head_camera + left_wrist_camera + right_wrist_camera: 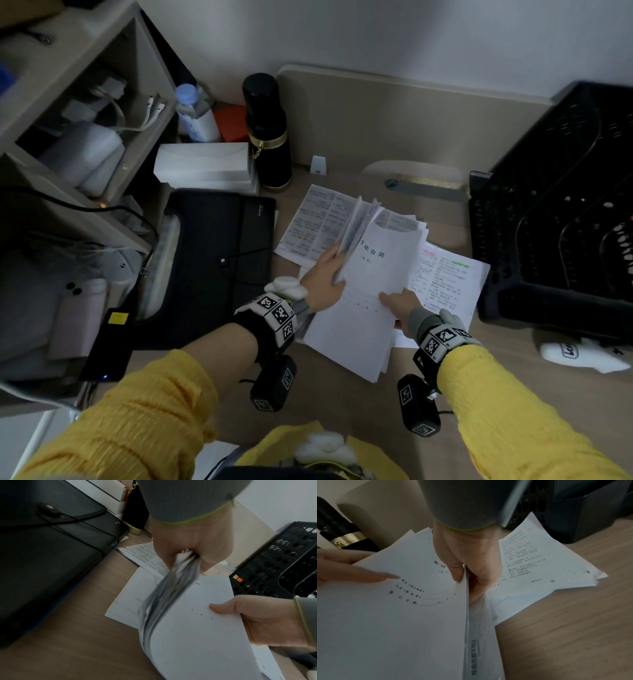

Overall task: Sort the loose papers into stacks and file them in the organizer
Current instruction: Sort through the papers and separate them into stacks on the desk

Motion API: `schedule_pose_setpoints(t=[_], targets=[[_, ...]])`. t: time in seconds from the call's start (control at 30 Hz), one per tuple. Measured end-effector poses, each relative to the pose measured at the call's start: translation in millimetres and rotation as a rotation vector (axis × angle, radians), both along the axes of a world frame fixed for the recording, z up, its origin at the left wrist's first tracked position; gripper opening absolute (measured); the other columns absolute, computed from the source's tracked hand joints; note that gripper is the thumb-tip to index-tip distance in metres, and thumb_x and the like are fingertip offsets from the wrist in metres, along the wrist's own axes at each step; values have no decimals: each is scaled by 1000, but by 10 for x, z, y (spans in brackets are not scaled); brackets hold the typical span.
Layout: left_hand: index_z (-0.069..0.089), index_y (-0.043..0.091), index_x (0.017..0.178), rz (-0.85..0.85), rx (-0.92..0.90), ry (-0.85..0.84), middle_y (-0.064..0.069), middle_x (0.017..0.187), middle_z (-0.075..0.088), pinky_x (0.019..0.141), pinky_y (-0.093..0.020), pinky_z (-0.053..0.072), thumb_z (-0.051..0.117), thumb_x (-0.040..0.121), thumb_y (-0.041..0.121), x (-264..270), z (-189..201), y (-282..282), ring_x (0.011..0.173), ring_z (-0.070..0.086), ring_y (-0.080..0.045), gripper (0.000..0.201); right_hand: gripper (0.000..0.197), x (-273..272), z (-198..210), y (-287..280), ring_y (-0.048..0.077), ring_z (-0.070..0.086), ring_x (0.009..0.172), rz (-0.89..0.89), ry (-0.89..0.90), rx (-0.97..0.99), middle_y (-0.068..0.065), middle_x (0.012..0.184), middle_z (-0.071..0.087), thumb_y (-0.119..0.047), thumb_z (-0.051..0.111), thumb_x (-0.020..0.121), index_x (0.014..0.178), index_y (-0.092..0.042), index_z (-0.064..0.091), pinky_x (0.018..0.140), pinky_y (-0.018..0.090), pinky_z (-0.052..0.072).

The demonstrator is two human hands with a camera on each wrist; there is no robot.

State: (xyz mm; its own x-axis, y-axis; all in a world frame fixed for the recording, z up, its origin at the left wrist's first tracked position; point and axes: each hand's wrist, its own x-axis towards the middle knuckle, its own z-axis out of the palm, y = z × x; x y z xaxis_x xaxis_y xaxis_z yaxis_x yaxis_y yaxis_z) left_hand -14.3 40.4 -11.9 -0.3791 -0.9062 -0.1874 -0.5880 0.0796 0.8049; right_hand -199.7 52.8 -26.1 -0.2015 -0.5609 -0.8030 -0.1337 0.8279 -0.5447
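Both hands hold one thick stack of white papers (370, 298) with a title page on top, lifted a little off the wooden desk. My left hand (325, 270) grips its left edge, where the sheets fan out (171, 588). On the stack's right edge my right hand (400, 301) pinches, thumb on top and fingers beneath (471, 572). Under and beside the stack lie loose printed sheets: one at the left (315, 222), several with green and red marks at the right (445, 281). The black mesh organizer (555, 205) stands at the right.
A black expanding folder (219, 246) lies left of the papers. Behind it are white boxes (205, 164), a black flask (267, 130) and a water bottle (191, 113). A shelf unit (68, 102) fills the left. A white object (582, 356) lies before the organizer.
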Motion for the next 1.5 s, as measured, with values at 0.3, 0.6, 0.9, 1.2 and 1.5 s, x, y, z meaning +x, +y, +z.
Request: schedule_pose_setpoints(t=[0.3, 0.6, 0.9, 1.2, 1.5], targets=[[-5, 18, 152, -27, 86, 75, -1, 161, -8, 117, -23, 11, 56, 93, 8, -68, -6, 35, 144, -1, -5, 85, 15, -20, -74, -4, 30, 56, 92, 8, 13, -22, 13, 103, 56, -12, 52, 92, 105, -11, 46, 89, 45, 50], [31, 10, 147, 233, 490, 295, -7, 144, 45, 108, -33, 39, 63, 90, 6, 30, -45, -107, 132, 45, -23, 65, 33, -50, -44, -15, 37, 59, 108, 70, 43, 10, 14, 109, 58, -16, 54, 90, 122, -8, 49, 96, 53, 49], [42, 1, 139, 366, 654, 315, -14, 139, 50, 108, -45, 40, 66, 88, 11, 173, -286, 3, 128, 50, -32, 58, 36, -90, -17, 28, 32, 59, 103, 177, 85, -26, 14, 117, 61, -15, 55, 90, 125, -5, 52, 89, 38, 51], [54, 2, 129, 650, 657, 624, -19, 117, 64, 72, -37, 59, 60, 92, 7, 558, -24, -54, 80, 69, -22, 38, 26, -374, 60, -110, 24, 50, 72, 156, 291, -181, 10, 79, 55, -30, 46, 95, 76, -14, 54, 68, 30, 39], [55, 1, 129, 772, 605, 517, -19, 122, 62, 95, -49, 49, 63, 90, 8, 566, -56, -81, 101, 62, -31, 40, 50, -335, 4, -270, 37, 53, 116, 142, 346, -92, 18, 131, 53, -23, 53, 93, 136, -2, 39, 95, 40, 46]])
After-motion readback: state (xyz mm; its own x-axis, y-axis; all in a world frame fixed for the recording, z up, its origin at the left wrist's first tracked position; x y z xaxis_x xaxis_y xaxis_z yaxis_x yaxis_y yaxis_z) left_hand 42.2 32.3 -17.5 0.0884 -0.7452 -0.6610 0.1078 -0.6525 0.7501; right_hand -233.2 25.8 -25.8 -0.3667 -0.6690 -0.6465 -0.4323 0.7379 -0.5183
